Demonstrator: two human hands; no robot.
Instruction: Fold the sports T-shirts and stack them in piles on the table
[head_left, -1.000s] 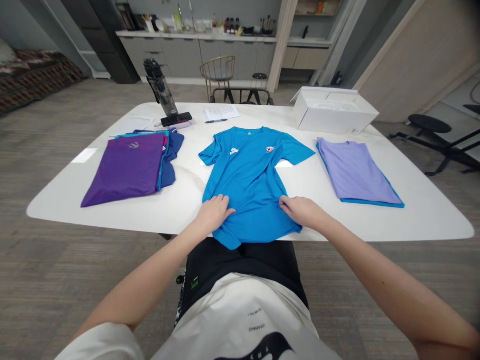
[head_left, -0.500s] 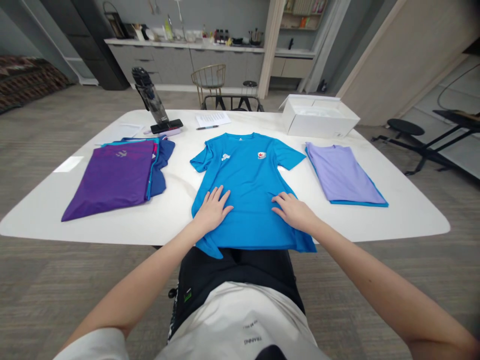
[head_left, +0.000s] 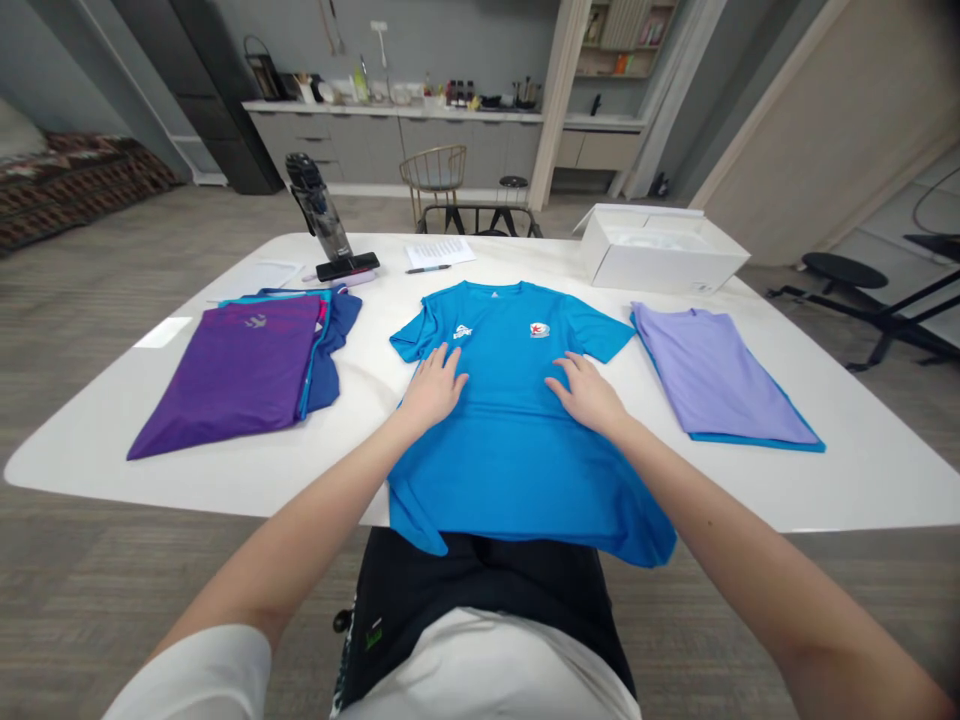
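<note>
A blue short-sleeved T-shirt [head_left: 510, 440] lies front up before me, collar away from me, its hem hanging over the table's near edge. White and red emblems mark its chest. My left hand [head_left: 435, 388] rests on the shirt's left side below the sleeve, fingers spread. On the opposite side my right hand [head_left: 586, 392] touches the fabric with its fingers apart and slightly bent. Neither hand grips the cloth. Left of the shirt is a pile of clothes topped by a purple shirt [head_left: 232, 375]. A folded lilac shirt [head_left: 724, 370] lies over blue cloth on the right.
The white table [head_left: 360, 440] has rounded corners. Along its far side are a handheld vacuum cleaner [head_left: 322, 215], a printed sheet [head_left: 442, 251], a pen [head_left: 428, 269] and an open white box [head_left: 664, 250]. Behind the table stands a gold-framed chair [head_left: 435, 175].
Both hands have slid away from me over the shirt, toward its chest. A horizontal crease now crosses the shirt below them. The whole view has shifted slightly.
</note>
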